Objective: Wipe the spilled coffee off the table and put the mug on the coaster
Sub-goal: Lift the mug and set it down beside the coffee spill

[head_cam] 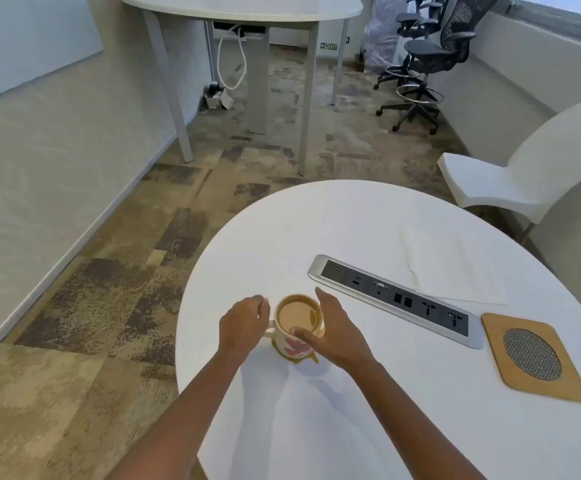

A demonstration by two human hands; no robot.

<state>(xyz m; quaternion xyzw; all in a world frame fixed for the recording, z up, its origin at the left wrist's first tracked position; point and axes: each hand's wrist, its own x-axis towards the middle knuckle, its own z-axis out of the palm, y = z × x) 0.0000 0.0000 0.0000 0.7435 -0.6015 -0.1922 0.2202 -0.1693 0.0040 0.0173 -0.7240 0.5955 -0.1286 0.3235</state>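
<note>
A white mug [294,348] with a red pattern, full of milky coffee, stands near the left edge of the round white table [368,216]. A small brown coffee spill [313,359] rings its base. My right hand [334,327] cups the mug's right side, thumb on the near wall and fingers stretched past the rim. My left hand [244,323] is curled right beside the mug's handle [269,332]; whether it grips the handle is hidden. A square wooden coaster [533,355] with a round mesh centre lies at the table's right.
A silver socket strip [394,299] is set into the table between mug and coaster. White tissue paper [451,265] lies behind it. A white chair [531,174] stands at the far right, with another table and office chairs further back.
</note>
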